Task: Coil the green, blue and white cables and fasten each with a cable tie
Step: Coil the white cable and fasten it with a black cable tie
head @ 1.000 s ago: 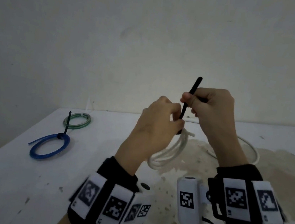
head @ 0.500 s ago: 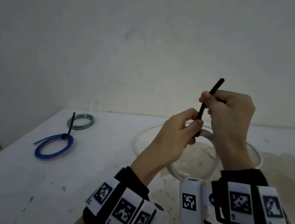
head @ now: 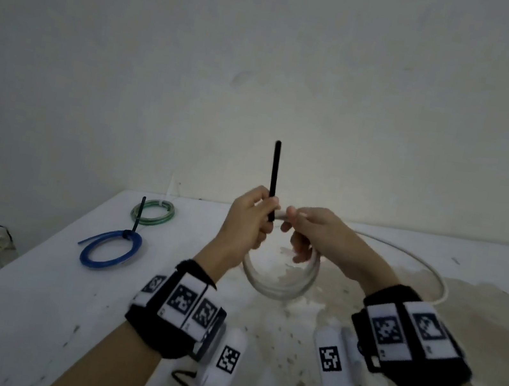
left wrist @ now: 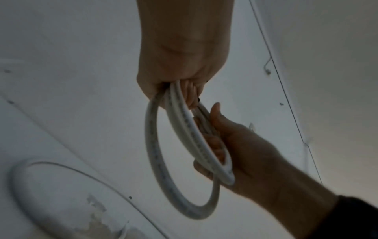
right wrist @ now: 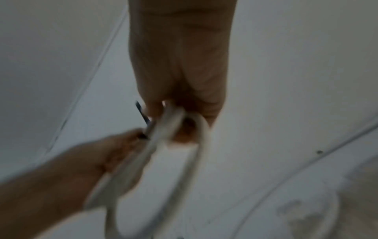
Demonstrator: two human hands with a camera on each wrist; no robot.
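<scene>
Two hands work above the white table (head: 36,301). Left hand (head: 246,222) has fingers curled round the top of the white cable (head: 277,289) coil and pinches a black cable tie (head: 274,172), which stands nearly upright above the fist. Right hand (head: 317,233) grips the same coil just beside it, thumb on top, fingers curled through the loop. Coil hangs clear of the table between the hands; a loose length of white cable trails in an arc over the stained table surface to the right. Blue cable (head: 110,249) and green cable (head: 153,212) lie coiled on the table's far left, near each other, each showing a black tie. Right wrist view is blurred.
</scene>
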